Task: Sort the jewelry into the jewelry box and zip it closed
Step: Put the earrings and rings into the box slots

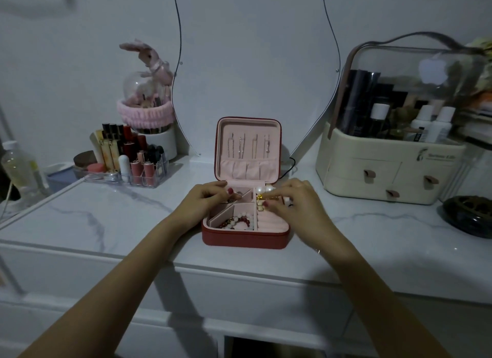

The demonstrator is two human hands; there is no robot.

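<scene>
A red jewelry box (245, 239) with pink lining lies open on the white marble-look dresser top, its lid (249, 147) upright with several thin necklaces hanging inside. A red and white bead bracelet (237, 222) lies in the front compartment. Large pearls (263, 190) sit in the back right section. My left hand (205, 203) hovers over the box's left compartments, fingers curled, thumb and fingertips close around something small that I cannot make out. My right hand (295, 203) reaches over the right side, fingertips pinching a small gold piece (262, 198) beside the pearls.
A clear lipstick organizer (127, 160) stands at the back left, behind it a pink bunny dome (146, 96). A cream cosmetics case (394, 155) with drawers fills the back right, a dark dish (471, 214) beside it. A curved mirror (255, 51) leans on the wall.
</scene>
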